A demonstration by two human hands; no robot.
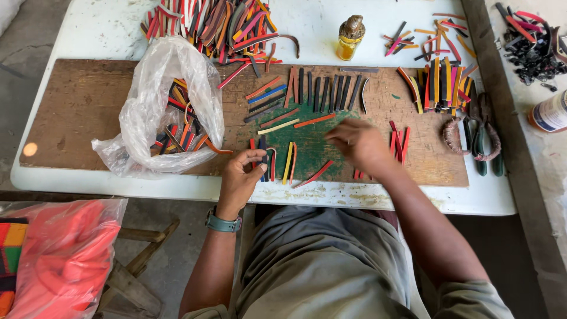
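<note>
- The left hand (241,177) rests at the near edge of the wooden board (77,106), fingers curled, pinching a few short dark strips (264,160) between thumb and forefinger
- The right hand (357,145) hovers palm down over the green patch of the board, fingers loosely bent; whether it holds anything I cannot tell
- Loose coloured strips (289,162) lie between both hands
- A clear plastic bag (159,106) of strips sits left of them

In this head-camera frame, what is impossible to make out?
- Right hand: blurred; whether it grips a strip is unclear.
- Strips under the plastic bag: colours show, count does not, film hides them.
- Black bits top right: too small to identify.
- White container: cut by right edge.
</note>
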